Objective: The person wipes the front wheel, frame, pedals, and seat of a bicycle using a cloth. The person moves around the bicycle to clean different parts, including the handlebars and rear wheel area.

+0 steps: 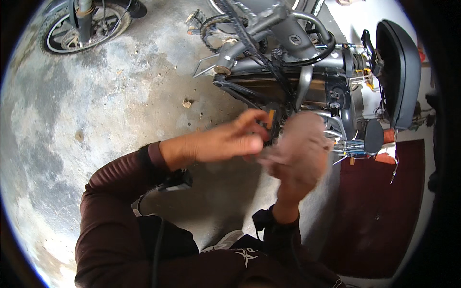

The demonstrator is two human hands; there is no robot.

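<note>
My right hand [315,169], blurred by motion, grips a pinkish cloth [304,133] that covers most of its fingers. My left hand [234,140] is just to the left, its fingers loosely bent. The cloth's loose corner comes close to the left thumb; whether they touch is blurred. Beyond both hands stands a grey bicycle frame [295,39] with a thick tube and a black chain or belt [239,28]. A pedal with an orange reflector [271,118] shows just past my left fingertips. The cloth hides part of the bicycle behind it.
A black saddle [399,75] rises at the right, with a small round black pad [374,136] below it. Another wheel [86,28] stands at the upper left. A dark red mat [378,212] lies at the right on the stained concrete floor [108,97]. A shoe [227,240] shows below.
</note>
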